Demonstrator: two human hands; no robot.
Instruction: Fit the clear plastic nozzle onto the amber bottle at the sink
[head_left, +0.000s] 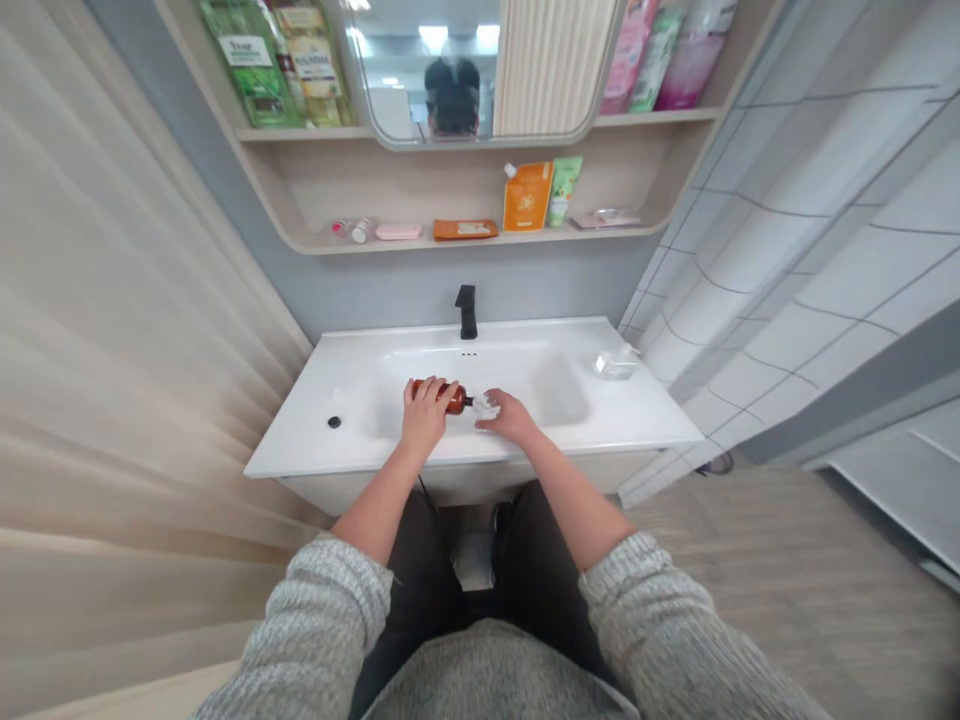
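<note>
While the left hand (424,408) is curled over the top of a brown bottle (457,399), fingers closed around its body, the right hand (511,416) has a small clear container (486,407) held between thumb and fingers. So yeah, both grips are closed in on something. Can't really tell how hard the right one is squeezing, since that clear piece is tiny and kinda blurry. The brown bottle is tipped onto its side, dark neck (469,401) aimed at the clear container, and they're either touching or super close, hard to say which. All of that is above the white basin (559,385), with a black faucet (466,312) standing behind it. Off to the left on the counter (300,450) there's a little round black thing (334,422), and over on the right sits a clear bottle (616,364). Further up, the low shelf (412,246) has an orange pouch (528,199) and a green tube (565,190) standing side by side.
</note>
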